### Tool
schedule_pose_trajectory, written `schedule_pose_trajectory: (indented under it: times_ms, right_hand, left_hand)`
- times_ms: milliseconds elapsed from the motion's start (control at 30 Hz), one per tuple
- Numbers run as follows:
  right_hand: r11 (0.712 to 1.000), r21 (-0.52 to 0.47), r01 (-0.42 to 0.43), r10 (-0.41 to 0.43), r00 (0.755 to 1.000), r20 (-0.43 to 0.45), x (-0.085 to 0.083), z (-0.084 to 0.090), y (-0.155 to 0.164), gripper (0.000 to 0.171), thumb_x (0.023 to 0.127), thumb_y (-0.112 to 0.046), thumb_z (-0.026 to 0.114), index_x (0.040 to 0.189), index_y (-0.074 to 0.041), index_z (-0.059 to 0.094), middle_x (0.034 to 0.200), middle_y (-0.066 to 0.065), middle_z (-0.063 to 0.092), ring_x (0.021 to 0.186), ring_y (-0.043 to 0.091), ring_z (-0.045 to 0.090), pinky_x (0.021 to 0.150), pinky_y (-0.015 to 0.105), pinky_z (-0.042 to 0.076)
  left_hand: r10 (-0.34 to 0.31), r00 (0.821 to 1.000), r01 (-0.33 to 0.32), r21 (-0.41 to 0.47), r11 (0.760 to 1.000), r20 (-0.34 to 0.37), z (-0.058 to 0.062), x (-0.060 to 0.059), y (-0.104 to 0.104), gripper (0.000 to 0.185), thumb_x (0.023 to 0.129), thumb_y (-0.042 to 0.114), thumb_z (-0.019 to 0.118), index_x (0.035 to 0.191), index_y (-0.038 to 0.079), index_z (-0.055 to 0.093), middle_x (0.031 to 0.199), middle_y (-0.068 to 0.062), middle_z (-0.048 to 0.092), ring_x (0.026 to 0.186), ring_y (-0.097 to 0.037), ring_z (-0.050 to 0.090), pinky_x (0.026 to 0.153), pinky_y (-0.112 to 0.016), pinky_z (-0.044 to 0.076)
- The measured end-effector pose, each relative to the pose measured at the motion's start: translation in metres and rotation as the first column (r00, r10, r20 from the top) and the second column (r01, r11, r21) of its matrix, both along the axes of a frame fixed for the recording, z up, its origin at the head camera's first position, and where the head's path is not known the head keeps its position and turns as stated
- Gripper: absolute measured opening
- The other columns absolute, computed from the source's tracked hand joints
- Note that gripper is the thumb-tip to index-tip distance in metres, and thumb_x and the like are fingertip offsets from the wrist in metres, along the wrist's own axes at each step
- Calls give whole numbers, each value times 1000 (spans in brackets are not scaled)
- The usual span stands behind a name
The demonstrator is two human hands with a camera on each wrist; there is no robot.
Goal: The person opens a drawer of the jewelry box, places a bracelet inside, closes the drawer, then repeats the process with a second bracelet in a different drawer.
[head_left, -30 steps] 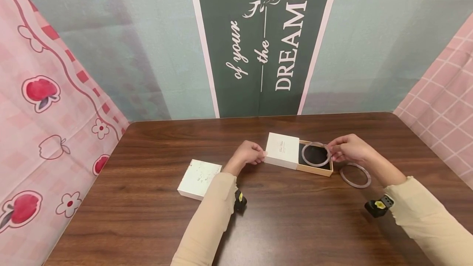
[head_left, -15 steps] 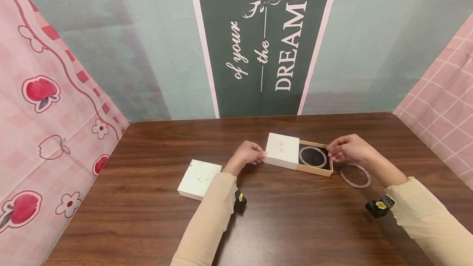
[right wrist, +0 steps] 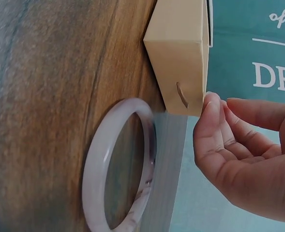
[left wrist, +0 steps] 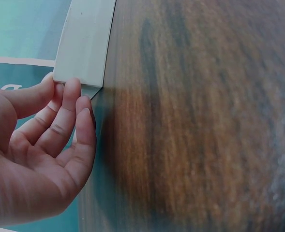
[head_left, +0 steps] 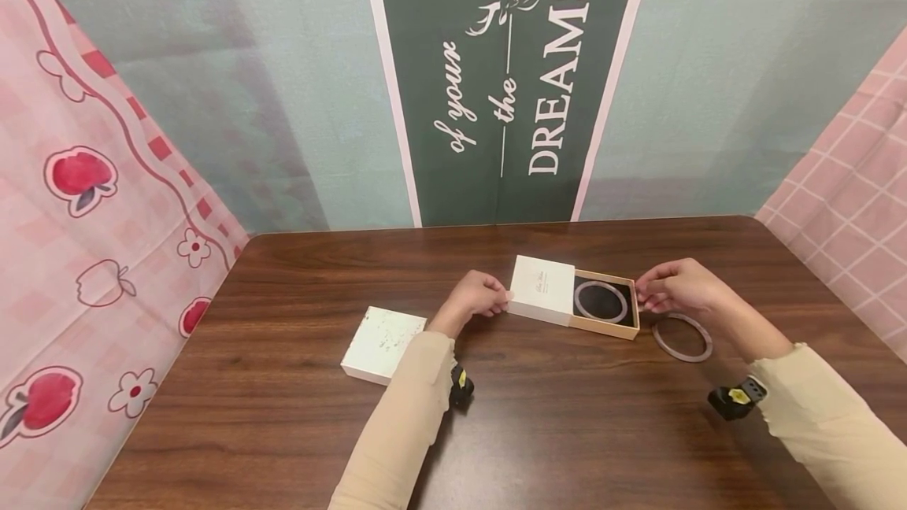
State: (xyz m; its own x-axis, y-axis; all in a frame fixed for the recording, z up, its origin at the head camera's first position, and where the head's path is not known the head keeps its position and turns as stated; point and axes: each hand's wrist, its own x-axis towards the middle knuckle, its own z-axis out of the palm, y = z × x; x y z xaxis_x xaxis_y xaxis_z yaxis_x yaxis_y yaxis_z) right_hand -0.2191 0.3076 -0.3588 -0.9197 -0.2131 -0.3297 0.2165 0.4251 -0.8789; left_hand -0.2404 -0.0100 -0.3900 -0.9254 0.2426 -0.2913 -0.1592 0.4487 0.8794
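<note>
My left hand [head_left: 473,295] and right hand [head_left: 683,287], at opposite ends of a white cover [head_left: 542,293] and its part-out tan drawer [head_left: 602,327].
Nearest me on the brown table [head_left: 560,431] sits a speckled white box [head_left: 383,341], overlapped by my left sleeve [head_left: 400,423]; to my right a loose pale bangle [right wrist: 96,164] lies flat, just beside the drawer's end. A little farther, a second bangle [head_left: 624,305] lies in the drawer on its dark lining [head_left: 601,301]. My left thumb and fingertips pinch the cover's left corner; my right fingers bend loosely by the drawer's outer end, gripping nothing, and whether they touch it I cannot tell. Farthest back hangs a white-lettered dark green panel [head_left: 489,195].
</note>
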Motion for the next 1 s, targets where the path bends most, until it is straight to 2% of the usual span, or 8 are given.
schedule_pose_trajectory:
  times_ms: [233, 600, 833, 1000]
  right_hand:
    - [1000, 18, -5, 5, 1000, -5, 2, -2, 6, 22, 91, 2, 44, 104, 20, 49, 79, 9, 59, 69, 16, 60, 66, 35, 52]
    - [1000, -5, -18, 18, 1000, 21, 4, -7, 11, 21, 91, 3, 46, 104, 19, 50, 81, 7, 60, 70, 15, 60, 66, 32, 52]
    - [998, -40, -47, 49, 998, 33, 6, -12, 12, 22, 90, 7, 35, 100, 18, 51, 80, 7, 59, 70, 16, 59, 65, 31, 52]
    - [997, -70, -36, 40, 998, 53, 7, -13, 10, 19, 90, 6, 40, 99, 16, 53, 80, 7, 59, 70, 17, 61, 64, 30, 52]
  left_hand:
    - [-1, 1000, 1, -10, 1000, 4, -1, -1, 1, 14, 84, 10, 66, 79, -4, 65, 69, -10, 64, 59, -13, 54, 56, -25, 49]
    - [1, 1000, -1, -10, 1000, 7, 0, 1, 0, 13, 84, 9, 66, 78, -3, 65, 68, -9, 64, 59, -14, 54, 57, -25, 49]
    - [1, 1000, -1, 1, 1000, 13, 0, 0, 0, 13, 84, 9, 66, 78, -3, 65, 68, -9, 64, 59, -14, 55, 57, -25, 49]
    - [0, 1000, 0, 3, 1000, 13, 1, 0, -1, 13, 83, 9, 67, 79, -3, 65, 69, -10, 64, 60, -14, 55, 57, -26, 50]
